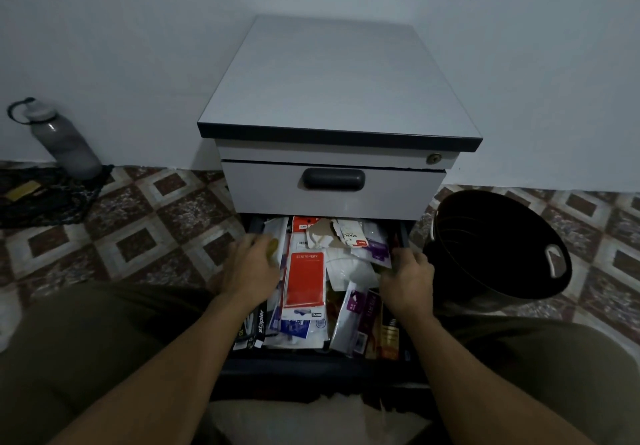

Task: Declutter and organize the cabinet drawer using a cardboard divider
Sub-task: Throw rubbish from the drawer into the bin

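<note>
The drawer [311, 361] is pulled out of the cabinet [332, 77] toward you, its long axis running from your lap to the back, and most packs inside lie along that same line.

Your left hand [251, 264] sits over the drawer's left edge, fingers bent down among the packs. Your right hand [408, 278] sits at the right edge, fingers curled down beside a purple packet [375, 250]. The dim light hides the fingertips, so you cannot tell whether either hand grips anything.

The red stationery pack [304, 281] lies between your hands, just beside the left one, so that hand is nearer to lift it. The stapler box [259, 323] is in the front left corner, under your left wrist.

The black bin [485, 257] stands on the floor just off the right edge, so rubbish likely goes out by the right hand.

No finished divider shows, only a torn cardboard scrap [320, 233] near the back edge.
</note>
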Available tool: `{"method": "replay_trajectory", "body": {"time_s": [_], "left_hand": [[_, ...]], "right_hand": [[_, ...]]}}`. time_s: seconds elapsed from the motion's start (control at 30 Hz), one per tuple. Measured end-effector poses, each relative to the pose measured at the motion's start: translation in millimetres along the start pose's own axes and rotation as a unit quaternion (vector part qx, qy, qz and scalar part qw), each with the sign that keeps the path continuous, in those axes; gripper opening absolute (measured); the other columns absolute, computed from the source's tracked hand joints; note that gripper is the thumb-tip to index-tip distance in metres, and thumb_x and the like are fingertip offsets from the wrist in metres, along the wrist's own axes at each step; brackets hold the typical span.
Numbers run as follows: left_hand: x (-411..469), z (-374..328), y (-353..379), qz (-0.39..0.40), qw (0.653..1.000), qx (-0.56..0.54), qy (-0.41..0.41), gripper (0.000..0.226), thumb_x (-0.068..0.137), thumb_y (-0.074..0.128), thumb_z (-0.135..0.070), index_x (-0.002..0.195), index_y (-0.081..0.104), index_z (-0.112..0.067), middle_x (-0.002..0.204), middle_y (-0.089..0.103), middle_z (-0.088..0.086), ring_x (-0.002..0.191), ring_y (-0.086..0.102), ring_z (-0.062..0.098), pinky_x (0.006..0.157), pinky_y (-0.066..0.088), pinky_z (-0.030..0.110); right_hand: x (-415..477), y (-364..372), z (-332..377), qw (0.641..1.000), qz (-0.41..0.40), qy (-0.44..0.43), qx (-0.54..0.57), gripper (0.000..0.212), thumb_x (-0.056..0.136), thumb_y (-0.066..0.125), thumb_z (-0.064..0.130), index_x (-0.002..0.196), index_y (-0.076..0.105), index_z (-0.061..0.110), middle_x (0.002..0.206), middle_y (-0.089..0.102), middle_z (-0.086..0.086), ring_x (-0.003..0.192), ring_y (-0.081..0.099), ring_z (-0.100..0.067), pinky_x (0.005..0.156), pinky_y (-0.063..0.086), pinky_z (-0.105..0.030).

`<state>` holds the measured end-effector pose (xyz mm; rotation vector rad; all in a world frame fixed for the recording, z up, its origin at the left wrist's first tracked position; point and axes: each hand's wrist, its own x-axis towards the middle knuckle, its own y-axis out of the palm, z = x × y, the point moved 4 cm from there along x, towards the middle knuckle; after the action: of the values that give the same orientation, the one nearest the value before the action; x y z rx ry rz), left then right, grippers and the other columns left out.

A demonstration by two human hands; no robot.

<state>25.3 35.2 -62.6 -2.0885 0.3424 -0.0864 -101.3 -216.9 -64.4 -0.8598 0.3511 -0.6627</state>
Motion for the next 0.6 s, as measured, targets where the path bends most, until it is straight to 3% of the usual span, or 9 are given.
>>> {"method": "replay_trajectory", "body": {"time_s": [0.1,0.17,0.23,0.3,0.43,0.53,0.6], "left_hand": [[-0.1,-25.9,0.8,0.064,0.987,-0.145,0.010,0.042,0.099,0.054,-0.022,0.140,0.048,-0.029,0.125,0.054,-0.005,0.099,0.058,0.006,0.075,0.049,0.019],[-0.9,-30.5,2.9,0.124,0.970,-0.210,-0.012,0.046,0.100,0.055,-0.025,0.142,0.042,-0.034,0.111,0.058,-0.013,0.087,0.060,-0.001,0.065,0.047,0.016],[0.3,-27.4,9.1,0.174,0.956,-0.236,-0.028,0.052,0.097,0.059,-0.030,0.142,0.036,-0.044,0.111,0.062,-0.014,0.092,0.065,0.003,0.073,0.056,0.026],[2.9,-21.7,15.6,0.191,0.947,-0.256,-0.044,0.057,0.093,0.064,-0.035,0.139,0.033,-0.051,0.123,0.061,-0.013,0.099,0.067,0.008,0.086,0.058,0.037],[4.5,-17.9,26.3,0.223,0.935,-0.266,-0.068,0.075,0.084,0.072,-0.045,0.142,0.027,-0.056,0.133,0.055,-0.016,0.106,0.066,0.014,0.094,0.054,0.043],[-0.2,-15.1,34.6,0.248,0.949,-0.185,-0.066,0.091,0.085,0.072,-0.043,0.154,0.013,-0.047,0.146,0.033,-0.018,0.120,0.058,0.021,0.101,0.050,0.042],[-0.1,-12.1,40.1,0.236,0.965,-0.098,-0.050,0.091,0.083,0.071,-0.049,0.154,0.013,-0.045,0.161,0.015,-0.011,0.140,0.038,0.030,0.112,0.039,0.051]], "right_hand": [[-3.3,5.6,26.5,0.996,-0.014,-0.090,-0.002,0.045,0.085,0.064,0.020,0.129,0.056,0.015,0.140,0.042,-0.010,0.130,0.038,-0.028,0.106,0.043,-0.046],[3.9,15.7,29.8,0.995,0.048,-0.073,0.042,0.049,0.085,0.064,0.023,0.132,0.054,0.018,0.138,0.044,-0.009,0.128,0.041,-0.027,0.105,0.044,-0.045],[8.2,21.8,23.1,0.991,0.089,-0.006,0.097,0.056,0.082,0.065,0.032,0.135,0.051,0.025,0.140,0.044,-0.008,0.129,0.042,-0.032,0.103,0.045,-0.052],[9.0,26.2,15.6,0.986,0.110,0.038,0.121,0.064,0.081,0.066,0.042,0.140,0.045,0.035,0.149,0.037,-0.007,0.137,0.034,-0.035,0.108,0.039,-0.057],[13.6,36.7,16.8,0.981,0.174,0.044,0.080,0.079,0.084,0.069,0.051,0.151,0.028,0.042,0.164,0.015,-0.003,0.148,0.011,-0.037,0.119,0.018,-0.057],[13.4,41.6,21.1,0.975,0.213,0.039,0.043,0.082,0.080,0.067,0.062,0.150,0.027,0.046,0.164,0.019,-0.003,0.147,0.017,-0.039,0.117,0.023,-0.059],[8.2,43.3,24.0,0.971,0.238,0.020,-0.009,0.080,0.081,0.064,0.066,0.149,0.027,0.046,0.163,0.021,-0.001,0.147,0.017,-0.040,0.117,0.021,-0.059]]}}
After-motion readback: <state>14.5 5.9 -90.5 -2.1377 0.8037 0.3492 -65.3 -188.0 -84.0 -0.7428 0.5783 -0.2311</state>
